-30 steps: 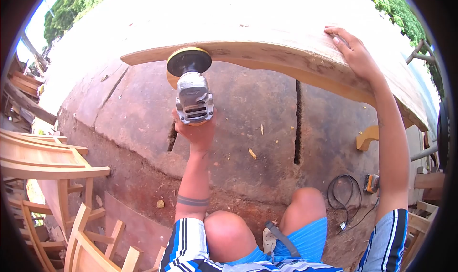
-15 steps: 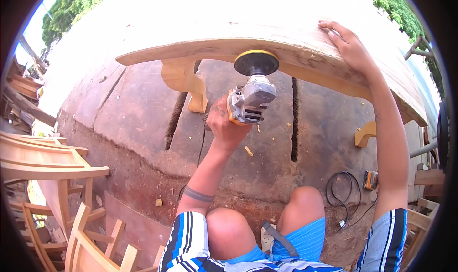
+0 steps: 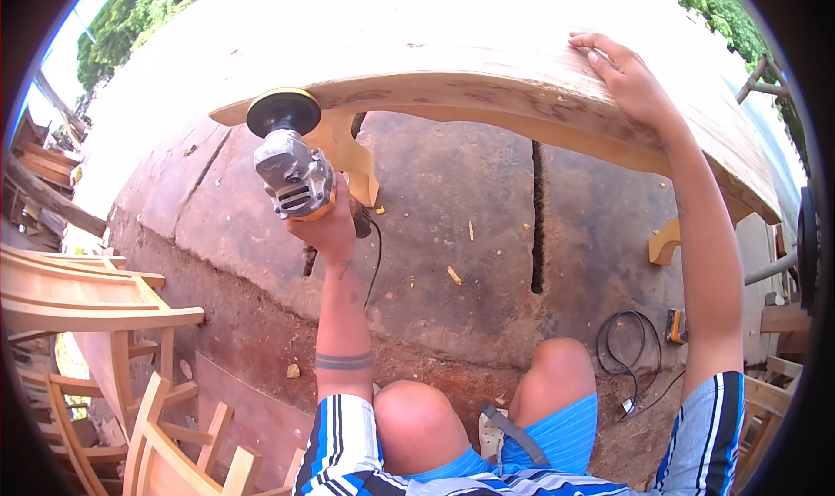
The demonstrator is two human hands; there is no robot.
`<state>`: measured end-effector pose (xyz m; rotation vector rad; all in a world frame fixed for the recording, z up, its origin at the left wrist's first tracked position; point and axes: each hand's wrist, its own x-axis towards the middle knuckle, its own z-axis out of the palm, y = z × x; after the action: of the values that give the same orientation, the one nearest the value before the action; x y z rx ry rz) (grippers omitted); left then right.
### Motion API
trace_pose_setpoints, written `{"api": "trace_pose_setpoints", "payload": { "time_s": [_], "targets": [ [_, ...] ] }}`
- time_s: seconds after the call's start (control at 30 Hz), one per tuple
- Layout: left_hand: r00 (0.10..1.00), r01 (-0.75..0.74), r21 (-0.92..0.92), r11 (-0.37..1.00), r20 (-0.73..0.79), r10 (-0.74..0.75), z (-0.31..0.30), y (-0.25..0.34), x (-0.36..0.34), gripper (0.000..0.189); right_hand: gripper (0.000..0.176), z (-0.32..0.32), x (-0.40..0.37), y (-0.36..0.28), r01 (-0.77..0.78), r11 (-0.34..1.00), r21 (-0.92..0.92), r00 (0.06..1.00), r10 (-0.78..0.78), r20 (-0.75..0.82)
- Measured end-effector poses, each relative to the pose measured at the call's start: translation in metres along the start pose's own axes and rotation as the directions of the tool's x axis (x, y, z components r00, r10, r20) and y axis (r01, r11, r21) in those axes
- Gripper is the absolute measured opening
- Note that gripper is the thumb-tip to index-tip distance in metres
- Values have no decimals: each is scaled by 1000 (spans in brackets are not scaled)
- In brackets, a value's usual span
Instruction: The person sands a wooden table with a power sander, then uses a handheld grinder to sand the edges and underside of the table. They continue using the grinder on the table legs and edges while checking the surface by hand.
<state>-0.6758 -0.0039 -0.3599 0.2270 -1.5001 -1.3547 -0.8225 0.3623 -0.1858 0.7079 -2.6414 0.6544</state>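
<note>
My left hand (image 3: 329, 225) is wrapped round an orange and grey power sander (image 3: 296, 170). The sander's round black disc (image 3: 283, 113) with a yellow rim rests against the front edge of a wooden tabletop (image 3: 487, 87), near its left end. A cord hangs from the tool. My right hand (image 3: 628, 77) lies on the tabletop's upper face toward the right, fingers stretched out and holding nothing. A curved wooden leg (image 3: 350, 159) stands under the top, just right of the sander.
Wooden chair frames (image 3: 104, 309) stand at the lower left. A coiled black cable (image 3: 628, 357) and a second orange tool (image 3: 676, 326) lie on the ground at the right. Cracked concrete slabs (image 3: 452, 209) with wood chips lie below; another curved leg (image 3: 665, 242) stands at the right.
My left hand and the sander have moved left along the table edge, from the middle to near its left end. My right hand has shifted slightly left.
</note>
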Motion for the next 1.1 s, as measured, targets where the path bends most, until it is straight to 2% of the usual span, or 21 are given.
{"api": "trace_pose_setpoints", "payload": {
  "time_s": [0.13,0.2,0.3,0.33,0.4,0.5,0.6,0.63,0.67,0.7,0.73,0.77,0.8,0.83,0.9,0.93,0.97,1.03,1.07,1.1],
  "targets": [
    [987,-116,64,991,120,108,10,-21,-18,62,31,-2,-1,-3,-4,1000,-30,1000,4,-9],
    [946,-282,108,953,194,258,25,2,-29,67,31,-1,1,0,2,1000,-28,1000,-2,-22],
    [899,-387,218,896,305,314,47,34,-49,64,32,-3,-1,3,12,1000,-8,1000,-13,-25],
    [873,-440,147,886,302,384,58,32,-55,65,32,-4,0,2,20,1000,4,1000,-20,-24],
    [840,-453,124,883,392,376,64,38,-64,64,32,-5,-1,3,21,999,41,1000,-20,-25],
    [830,-473,161,866,410,377,65,42,-66,63,33,-8,-3,1,9,998,62,1000,-8,-18],
    [866,-443,217,870,354,353,46,45,-48,63,33,-10,-3,-1,6,997,80,1000,-5,-15],
    [931,-248,148,958,310,193,35,33,-45,62,33,-10,-3,-1,7,996,89,1000,-5,-13],
    [944,-228,104,968,266,194,26,22,-36,60,33,-9,-2,-1,21,995,93,1000,-20,-11],
    [972,-98,65,993,220,81,18,22,-26,59,33,-9,-2,0,35,995,98,999,-35,-10],
    [979,-110,66,992,180,97,6,23,-18,42,33,-9,-1,0,49,994,101,999,-49,-10],
    [987,-48,29,998,156,42,-2,14,-8,38,33,-10,-1,0,55,994,97,998,-53,-17],
    [989,-79,54,995,130,71,-13,12,2,39,33,-12,-2,-2,64,994,92,998,-62,-24],
    [996,10,9,1000,89,-11,-21,9,11,39,33,-12,-1,-4,73,994,87,997,-71,-27],
    [997,80,-39,996,-4,-80,-37,-5,29,39,35,-12,-8,-15,192,981,-33,975,-195,-109],
    [996,68,-33,997,-59,-70,-47,-20,36,38,37,-12,-14,-22,246,964,-98,956,-258,-141],
    [991,57,-32,998,-116,-60,-55,-32,41,37,41,-8,-23,-32,390,867,-309,895,-436,-92],
    [978,120,-133,984,-153,-140,-77,-43,38,35,49,16,-38,-50,586,487,-648,703,-703,107],
    [970,145,-184,972,-167,-177,-87,-44,33,34,62,43,-39,-49,597,280,-752,625,-749,218],
    [960,175,-199,964,-181,-212,-95,-37,26,33,64,59,-39,-62,511,-3,-859,610,-703,365]
  ]
}}
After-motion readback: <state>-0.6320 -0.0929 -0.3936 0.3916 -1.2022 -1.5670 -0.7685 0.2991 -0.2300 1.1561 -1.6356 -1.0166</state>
